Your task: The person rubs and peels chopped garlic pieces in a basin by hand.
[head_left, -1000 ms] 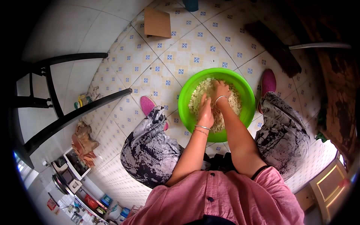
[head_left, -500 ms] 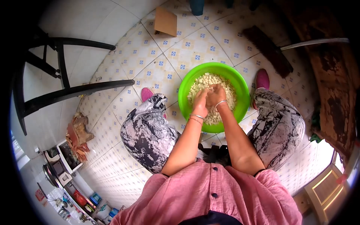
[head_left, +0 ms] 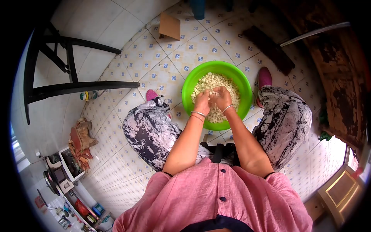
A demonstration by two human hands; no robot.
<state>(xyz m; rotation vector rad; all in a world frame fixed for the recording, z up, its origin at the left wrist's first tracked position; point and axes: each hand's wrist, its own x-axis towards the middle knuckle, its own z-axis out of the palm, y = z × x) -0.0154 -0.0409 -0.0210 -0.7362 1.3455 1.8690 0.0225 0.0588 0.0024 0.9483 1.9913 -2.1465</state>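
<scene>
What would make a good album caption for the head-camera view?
Left hand and right hand close together over pale pieces in a green basin, on patterned floor tiles.

pink buttoned shirt (head_left: 201,191) | black-and-white patterned trousers (head_left: 148,135) | silver bracelets (head_left: 198,113) | pink shoes (head_left: 265,77)

No text, label, brand, number or sign can be read. On the red item (head_left: 81,208) and the blue container (head_left: 98,209) at lower left, any print is too small to be made out. On the cardboard piece (head_left: 170,28) and the green plastic basin (head_left: 188,110), no lettering can be discerned. The floor tiles (head_left: 193,56) are patterned with small blue motifs only.
</scene>
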